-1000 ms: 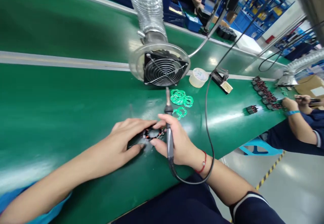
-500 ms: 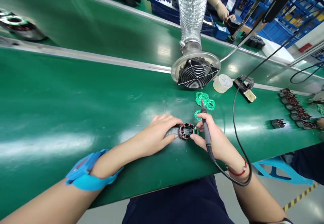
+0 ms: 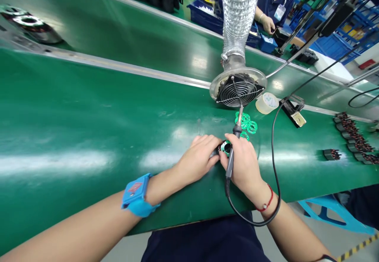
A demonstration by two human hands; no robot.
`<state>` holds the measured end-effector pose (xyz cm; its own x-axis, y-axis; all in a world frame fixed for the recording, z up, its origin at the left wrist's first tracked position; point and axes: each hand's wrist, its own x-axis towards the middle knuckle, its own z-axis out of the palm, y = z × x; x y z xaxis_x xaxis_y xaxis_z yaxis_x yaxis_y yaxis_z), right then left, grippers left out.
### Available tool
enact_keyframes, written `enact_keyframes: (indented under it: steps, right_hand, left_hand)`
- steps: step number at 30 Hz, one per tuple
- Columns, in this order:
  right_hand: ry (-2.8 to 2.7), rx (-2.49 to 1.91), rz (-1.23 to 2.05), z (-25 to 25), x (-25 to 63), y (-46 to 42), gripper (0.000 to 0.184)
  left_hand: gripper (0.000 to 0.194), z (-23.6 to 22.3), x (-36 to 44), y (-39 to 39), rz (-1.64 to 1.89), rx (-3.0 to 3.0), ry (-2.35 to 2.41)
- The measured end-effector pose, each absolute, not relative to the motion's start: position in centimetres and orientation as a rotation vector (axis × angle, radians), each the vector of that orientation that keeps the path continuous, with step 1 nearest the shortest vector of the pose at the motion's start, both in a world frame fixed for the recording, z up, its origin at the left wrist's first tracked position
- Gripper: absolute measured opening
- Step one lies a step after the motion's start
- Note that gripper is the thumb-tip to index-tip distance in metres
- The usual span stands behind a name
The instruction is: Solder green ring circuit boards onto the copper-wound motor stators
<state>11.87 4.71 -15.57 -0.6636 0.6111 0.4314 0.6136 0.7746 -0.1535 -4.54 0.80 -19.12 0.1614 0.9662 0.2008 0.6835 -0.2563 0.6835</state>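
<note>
My left hand (image 3: 199,156) is closed round a small motor stator (image 3: 215,151), lying on its side with its end facing right. Against that end sits a green ring-shaped circuit board (image 3: 223,147). My right hand (image 3: 245,162) grips a soldering iron (image 3: 230,163), its metal tip pointing up and away, and its fingers also press at the ring board. The iron partly hides the ring and stator. Just beyond, several loose green ring boards (image 3: 244,121) lie on the green table (image 3: 142,123).
A fume extractor fan (image 3: 238,92) on a foil duct hangs beyond my hands. Behind it stand a translucent round tub (image 3: 267,103) and a soldering iron stand (image 3: 293,114). Several wound stators (image 3: 352,135) line the right side. The iron's black cable (image 3: 272,155) loops over my right wrist. Another person works across the bench.
My right hand has moved left and brought the ring board onto the stator's end. The iron now tilts more upright. The view has shifted slightly.
</note>
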Motion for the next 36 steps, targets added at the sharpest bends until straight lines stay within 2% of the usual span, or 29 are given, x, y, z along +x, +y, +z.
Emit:
enact_keyframes:
  steps: [7, 11, 17, 22, 28, 33, 36]
  right_hand:
    - [-2.317, -1.002, 0.295, -16.2, 13.1, 3.6, 0.045]
    - [-2.339, -0.918, 0.44, -17.0, 14.3, 3.5, 0.048]
    - [-2.173, -0.913, 0.627, -18.5, 14.4, 3.8, 0.058]
    - [-2.068, -0.933, 0.711, -18.8, 14.4, 3.7, 0.056]
    - [-2.006, -0.915, 0.798, -18.4, 14.3, 3.8, 0.053]
    - [-2.019, -0.918, 0.816, -18.5, 14.2, 3.5, 0.051]
    - [-2.08, -0.987, 0.705, -17.9, 14.4, 3.8, 0.055]
  left_hand:
    - [0.036, -18.3, -4.7, 0.3, 1.078, 1.999, 1.359]
    - [0.04, -18.3, -3.6, 0.6, 1.137, 2.114, 1.42]
    - [0.026, -17.6, -3.4, 0.8, 1.076, 2.154, 1.433]
    - [0.03, -16.8, -4.6, 0.7, 0.929, 2.181, 1.367]
    - [0.028, -17.5, -3.4, 0.9, 1.088, 2.167, 1.468]
    - [0.036, -18.0, -3.1, 1.1, 1.136, 2.208, 1.549]
    - [0.054, -18.4, -3.7, 0.9, 1.022, 2.202, 1.549]
